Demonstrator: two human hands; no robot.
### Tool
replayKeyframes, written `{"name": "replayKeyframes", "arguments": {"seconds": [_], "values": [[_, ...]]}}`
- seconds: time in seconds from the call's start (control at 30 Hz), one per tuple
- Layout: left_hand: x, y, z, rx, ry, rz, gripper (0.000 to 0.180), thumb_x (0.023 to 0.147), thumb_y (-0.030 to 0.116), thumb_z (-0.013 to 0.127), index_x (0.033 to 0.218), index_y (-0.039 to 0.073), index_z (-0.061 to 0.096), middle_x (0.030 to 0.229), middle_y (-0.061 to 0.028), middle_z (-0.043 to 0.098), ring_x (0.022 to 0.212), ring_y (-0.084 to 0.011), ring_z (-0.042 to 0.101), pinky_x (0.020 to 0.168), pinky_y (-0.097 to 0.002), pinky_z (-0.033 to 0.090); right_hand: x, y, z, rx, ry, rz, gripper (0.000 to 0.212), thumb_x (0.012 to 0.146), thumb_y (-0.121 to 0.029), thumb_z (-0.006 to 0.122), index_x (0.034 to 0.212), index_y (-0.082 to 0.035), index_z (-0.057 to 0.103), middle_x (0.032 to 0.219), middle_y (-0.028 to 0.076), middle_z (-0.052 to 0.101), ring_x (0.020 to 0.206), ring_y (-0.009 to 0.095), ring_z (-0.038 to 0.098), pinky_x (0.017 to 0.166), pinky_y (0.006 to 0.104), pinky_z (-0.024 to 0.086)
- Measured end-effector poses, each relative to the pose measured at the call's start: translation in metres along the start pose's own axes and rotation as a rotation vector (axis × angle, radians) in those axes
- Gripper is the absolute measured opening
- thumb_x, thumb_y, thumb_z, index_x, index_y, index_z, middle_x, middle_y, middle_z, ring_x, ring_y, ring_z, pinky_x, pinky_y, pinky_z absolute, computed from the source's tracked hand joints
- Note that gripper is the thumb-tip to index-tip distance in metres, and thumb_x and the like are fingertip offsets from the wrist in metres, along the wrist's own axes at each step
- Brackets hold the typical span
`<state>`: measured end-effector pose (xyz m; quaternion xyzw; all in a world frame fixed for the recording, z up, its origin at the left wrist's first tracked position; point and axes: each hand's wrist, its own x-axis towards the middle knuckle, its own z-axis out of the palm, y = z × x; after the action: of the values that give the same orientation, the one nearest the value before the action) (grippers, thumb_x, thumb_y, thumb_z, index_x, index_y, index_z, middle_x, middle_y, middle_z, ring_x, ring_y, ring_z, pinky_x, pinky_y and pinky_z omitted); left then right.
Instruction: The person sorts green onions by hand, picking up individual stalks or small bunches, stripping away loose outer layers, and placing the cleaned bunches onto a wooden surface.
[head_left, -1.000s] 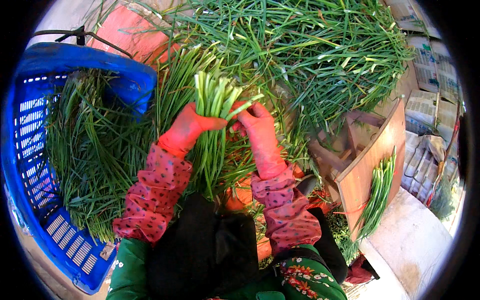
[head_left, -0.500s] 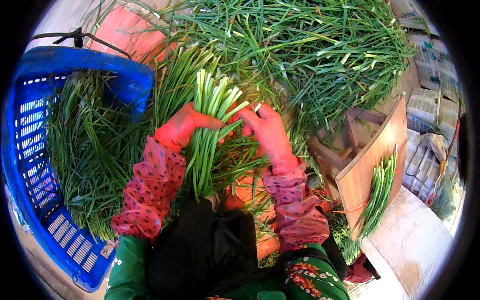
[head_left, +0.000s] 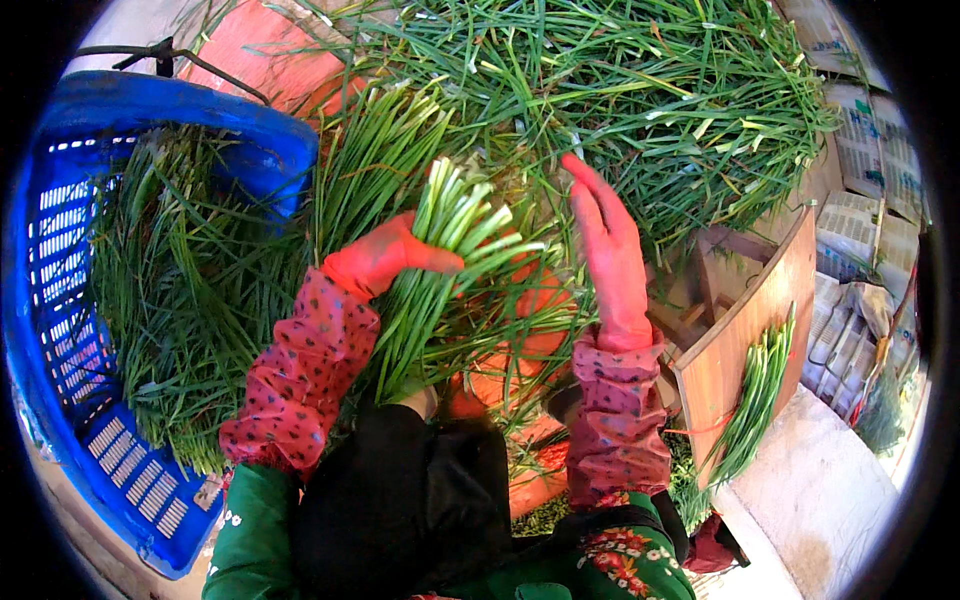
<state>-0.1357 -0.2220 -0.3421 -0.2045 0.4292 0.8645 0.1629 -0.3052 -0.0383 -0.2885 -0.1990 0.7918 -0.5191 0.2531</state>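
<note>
My left hand (head_left: 385,256), in a red rubber glove with a spotted sleeve, is closed round a bunch of garlic chives (head_left: 440,230). The pale cut stem ends point up and to the right, and the green leaves hang down toward my lap. To the right of the bunch, my right hand (head_left: 610,250) is raised in a matching glove. Its fingers are stretched out with nothing in them, apart from the bunch. Just beyond my left hand lies a sheaf of more chives (head_left: 385,150).
A large heap of loose chives (head_left: 640,110) spreads at the far side. On the left stands a blue slatted basket (head_left: 65,250) filled with greens. A wooden stool (head_left: 745,320) lies on its side at the right, with a tied bunch (head_left: 760,390) against it. Newspaper sheets (head_left: 860,230) lie farther right.
My right hand has come away from the stem ends, moving right, and its fingers have straightened. My left hand, still gripping the bunch, has shifted slightly right.
</note>
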Motion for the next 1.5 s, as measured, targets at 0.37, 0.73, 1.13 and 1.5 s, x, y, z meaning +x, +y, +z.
{"name": "replayKeyframes", "arguments": {"seconds": [0.37,0.73,1.13,1.5], "values": [[-0.002,-0.005,0.009,-0.03,-0.006,-0.033,0.054,0.071,0.009,0.071,0.122,0.003,0.054,0.113,-0.0043,0.06,0.103,-0.0146,0.054,0.092,-0.0307,0.042,0.034,-0.013,0.037,0.03,-0.253,0.082,0.047,0.082,-0.031,0.065,0.116,-0.001,0.058,0.1,0.014,0.066,0.091,0.02,0.063,0.082,0.0295,0.048],[0.002,-0.018,0.023,-0.01,-0.056,-0.069,0.058,0.07,0.007,0.073,0.123,0.004,0.052,0.113,-0.0046,0.06,0.098,-0.0146,0.056,0.088,-0.0322,0.045,0.02,-0.002,0.028,-0.36,-0.295,-0.008,0.026,0.085,-0.024,0.051,0.086,-0.001,0.064,0.077,0.012,0.065,0.069,0.023,0.062,0.066,0.0333,0.048],[-0.003,-0.018,-0.016,-0.136,0.105,0.008,0.053,0.074,0.017,0.069,0.123,0.005,0.053,0.11,-0.0058,0.062,0.093,-0.0175,0.061,0.084,-0.0324,0.048,-0.024,0.006,-0.004,-0.162,0.006,-0.212,0.064,0.08,-0.009,0.068,0.137,-0.004,0.039,0.13,0.009,0.049,0.104,0.019,0.053,0.092,0.0319,0.042],[-0.012,-0.017,-0.002,-0.062,-0.104,-0.04,0.067,0.078,0.021,0.068,0.135,0.005,0.038,0.12,-0.0051,0.054,0.11,-0.0166,0.052,0.095,-0.0331,0.041,-0.034,0.015,0.105,0.226,-0.166,0.011,0.042,0.084,-0.013,0.063,0.125,-0.011,0.054,0.11,0.008,0.062,0.104,0.018,0.057,0.091,0.0292,0.043]]}}
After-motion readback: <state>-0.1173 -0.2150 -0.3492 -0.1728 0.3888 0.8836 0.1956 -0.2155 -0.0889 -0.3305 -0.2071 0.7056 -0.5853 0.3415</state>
